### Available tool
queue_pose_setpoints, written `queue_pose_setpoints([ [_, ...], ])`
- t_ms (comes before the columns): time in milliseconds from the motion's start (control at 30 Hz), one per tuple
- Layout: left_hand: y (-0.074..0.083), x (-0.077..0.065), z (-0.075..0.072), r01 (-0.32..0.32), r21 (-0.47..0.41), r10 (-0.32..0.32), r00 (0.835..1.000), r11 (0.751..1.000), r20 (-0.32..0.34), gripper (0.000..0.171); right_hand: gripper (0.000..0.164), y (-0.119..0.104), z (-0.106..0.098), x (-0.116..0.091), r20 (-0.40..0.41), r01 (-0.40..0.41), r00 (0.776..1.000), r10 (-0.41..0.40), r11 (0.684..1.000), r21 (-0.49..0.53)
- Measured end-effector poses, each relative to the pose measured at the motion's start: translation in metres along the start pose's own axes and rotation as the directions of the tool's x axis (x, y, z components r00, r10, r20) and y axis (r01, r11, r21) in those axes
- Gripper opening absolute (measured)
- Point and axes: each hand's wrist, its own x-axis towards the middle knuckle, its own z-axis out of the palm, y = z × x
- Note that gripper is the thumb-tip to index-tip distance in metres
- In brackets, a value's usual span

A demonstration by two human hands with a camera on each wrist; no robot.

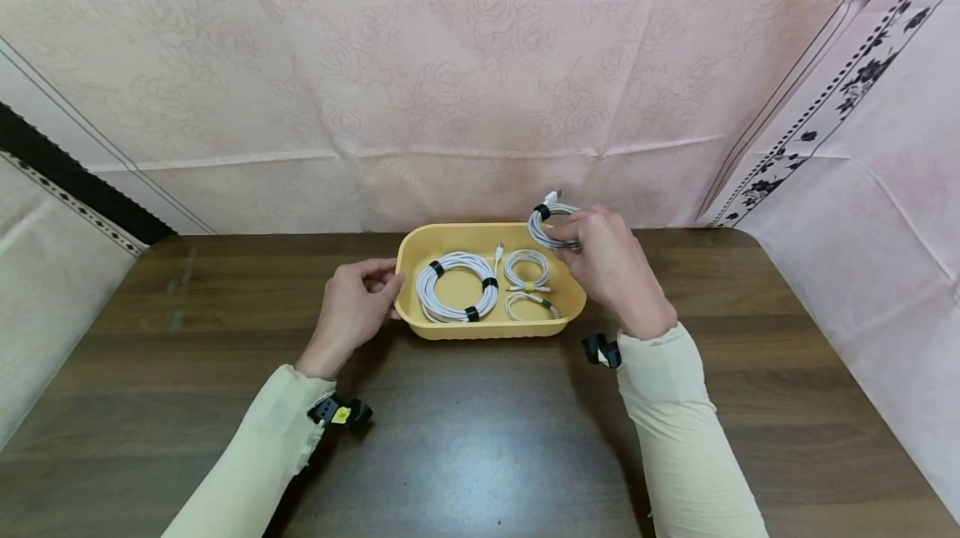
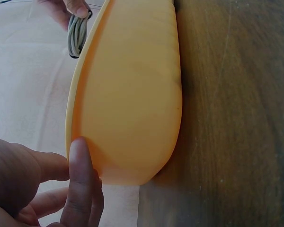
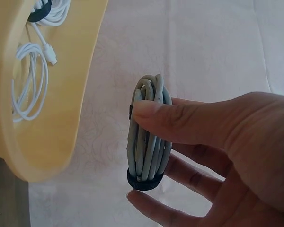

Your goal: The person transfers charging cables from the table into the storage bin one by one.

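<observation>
My left hand (image 1: 351,309) pinches the left end of a yellow plastic tray (image 1: 491,333) by its rim, thumb and fingers on either side of the wall. In my right hand (image 1: 611,267) is a bundled grey cable (image 3: 149,151), gripped between thumb and fingers, with a black strap round its lower end. The bundle is up over the tray's back right corner. Inside the tray, a large white cable coil (image 1: 427,298) with several black straps lies on the left. Two smaller coils lie on the right, a white one (image 1: 527,254) behind a thinner one (image 1: 513,306).
The tray stands near the back edge of a brown wooden table (image 1: 480,438). Right behind that edge hangs a pale pink patterned cloth (image 1: 450,88), with further cloth at both sides. A wrist camera (image 1: 341,412) sits on each sleeve.
</observation>
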Motion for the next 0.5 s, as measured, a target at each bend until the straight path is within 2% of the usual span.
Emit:
queue_pose_setpoints([
  [500, 0.0006, -0.0004, -0.0004, 0.009, 0.007, -0.009, 1.0, 1.0, 0.003, 0.033, 0.03, -0.0086, 0.004, 0.0006, 0.007, 0.02, 1.0, -0.02, 1.0, -0.012],
])
